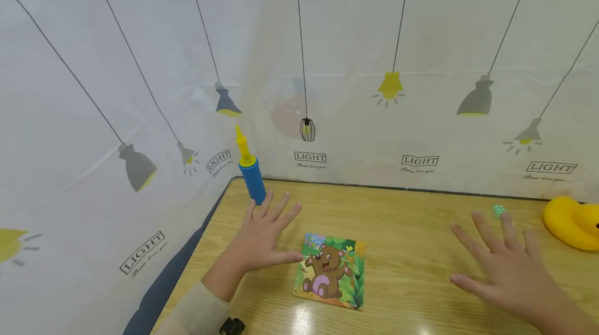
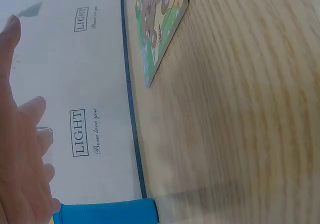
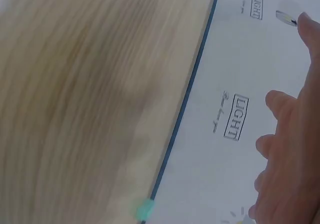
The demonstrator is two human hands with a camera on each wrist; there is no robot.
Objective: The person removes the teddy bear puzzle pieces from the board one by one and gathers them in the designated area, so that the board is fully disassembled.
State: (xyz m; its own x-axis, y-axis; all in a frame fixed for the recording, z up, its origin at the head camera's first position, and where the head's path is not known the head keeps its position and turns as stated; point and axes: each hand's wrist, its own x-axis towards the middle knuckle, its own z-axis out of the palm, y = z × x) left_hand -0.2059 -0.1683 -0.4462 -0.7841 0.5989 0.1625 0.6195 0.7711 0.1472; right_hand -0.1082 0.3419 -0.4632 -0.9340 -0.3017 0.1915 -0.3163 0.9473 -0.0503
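Note:
My left hand (image 1: 262, 239) is spread wide above the table, holding nothing. In the head view its thumb tip overlaps the left edge of a square picture board (image 1: 329, 271) with a brown cartoon bear, which lies flat on the wood. Beyond its fingertips stands a blue hand pump (image 1: 253, 181) with a yellow nozzle, upright; the left wrist view shows its blue barrel (image 2: 107, 212). My right hand (image 1: 510, 272) also has its fingers spread and holds nothing. Just past its fingertips sits a small mint-green cube (image 1: 498, 211), which shows blurred in the right wrist view.
A yellow toy duck (image 1: 573, 223) stands at the table's right side, cut off by the frame edge. The wooden table (image 1: 407, 231) has a dark edge along its back and left. White wall sheeting (image 1: 351, 127) with printed lamps rises behind it.

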